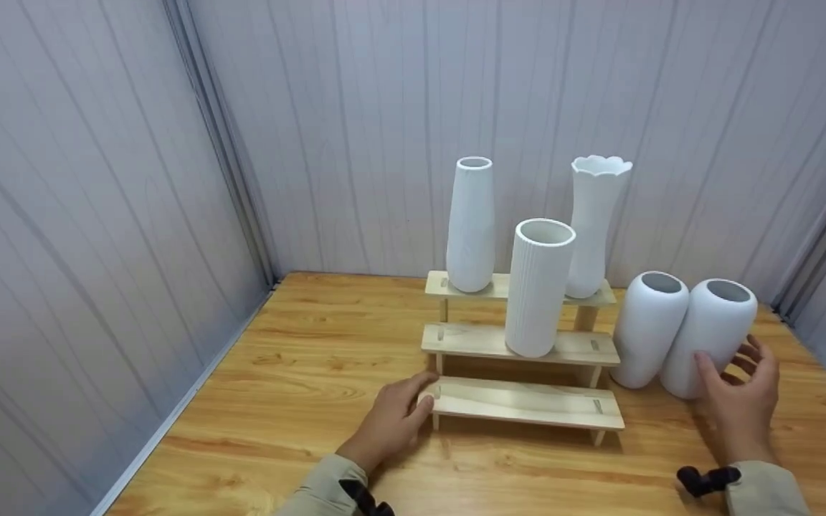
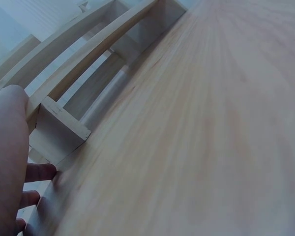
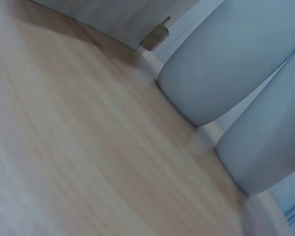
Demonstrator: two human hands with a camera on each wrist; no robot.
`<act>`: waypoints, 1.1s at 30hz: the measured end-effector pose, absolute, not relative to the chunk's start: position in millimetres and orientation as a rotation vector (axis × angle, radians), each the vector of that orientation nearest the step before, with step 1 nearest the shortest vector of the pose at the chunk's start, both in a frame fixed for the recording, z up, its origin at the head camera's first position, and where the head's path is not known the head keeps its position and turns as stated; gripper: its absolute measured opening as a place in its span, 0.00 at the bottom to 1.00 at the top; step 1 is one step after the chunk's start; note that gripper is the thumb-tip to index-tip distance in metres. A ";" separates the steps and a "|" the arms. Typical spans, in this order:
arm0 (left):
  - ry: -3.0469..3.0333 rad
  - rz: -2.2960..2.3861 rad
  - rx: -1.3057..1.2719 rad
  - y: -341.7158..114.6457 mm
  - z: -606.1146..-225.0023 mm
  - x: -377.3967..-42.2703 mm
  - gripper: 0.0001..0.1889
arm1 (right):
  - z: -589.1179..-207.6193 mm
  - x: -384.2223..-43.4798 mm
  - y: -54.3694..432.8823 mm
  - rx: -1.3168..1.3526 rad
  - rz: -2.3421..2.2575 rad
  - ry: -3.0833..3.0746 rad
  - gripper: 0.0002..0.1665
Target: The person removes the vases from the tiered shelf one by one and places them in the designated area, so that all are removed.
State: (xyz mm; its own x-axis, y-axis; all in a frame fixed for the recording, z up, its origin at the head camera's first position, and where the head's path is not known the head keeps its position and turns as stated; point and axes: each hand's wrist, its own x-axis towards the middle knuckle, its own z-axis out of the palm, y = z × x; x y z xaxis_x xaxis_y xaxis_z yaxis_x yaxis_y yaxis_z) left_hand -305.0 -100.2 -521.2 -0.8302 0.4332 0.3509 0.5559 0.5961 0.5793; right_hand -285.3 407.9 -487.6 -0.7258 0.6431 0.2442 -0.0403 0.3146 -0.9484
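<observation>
A three-step wooden display stand (image 1: pixel 528 401) is on the table, its lowest board nearest me. My left hand (image 1: pixel 391 416) holds the left end of that board, thumb at the front edge and fingers toward the back. In the left wrist view, its fingers (image 2: pixel 39 172) reach beside the stand's leg (image 2: pixel 61 130). To the right of the stand, my right hand (image 1: pixel 743 394) grips the outer of two smooth white vases (image 1: pixel 714 330), thumb on its front and fingers curved round its right side. The other smooth vase (image 1: pixel 646 333) stands against it.
The top step carries a slim tapered vase (image 1: pixel 472 229) and a scallop-rimmed vase (image 1: pixel 592 222). A ribbed cylindrical vase (image 1: pixel 538 294) stands on the middle step. Pale panelled walls (image 1: pixel 384 129) enclose the wooden table (image 1: pixel 277 401) at the back and sides.
</observation>
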 end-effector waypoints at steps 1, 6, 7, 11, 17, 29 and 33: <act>-2.644 -1.050 -0.833 -100.4 -521.3 -304.9 0.22 | -484.6 -285.5 407.2 -0.531 1.454 -1.965 0.47; -2.655 -1.030 -0.832 -99.4 -522.5 -304.1 0.22 | -469.3 -282.9 405.0 -0.566 1.421 -1.908 0.44; -2.657 -1.026 -0.831 -99.1 -522.4 -304.0 0.22 | -466.0 -282.2 404.1 -0.566 1.409 -1.895 0.43; -2.662 -1.029 -0.816 -99.1 -521.4 -304.7 0.22 | -455.5 -281.5 398.1 -0.513 1.333 -1.835 0.40; -2.685 -1.041 -0.787 -101.2 -522.2 -303.7 0.23 | -445.5 -280.5 385.6 -0.440 1.236 -1.788 0.39; -2.681 -1.079 -0.796 -101.5 -520.6 -302.8 0.23 | -426.6 -276.2 358.3 -0.211 1.237 -1.775 0.38; -2.696 -1.071 -0.782 -101.5 -520.4 -302.2 0.24 | -424.3 -275.7 347.2 -0.153 1.264 -1.809 0.38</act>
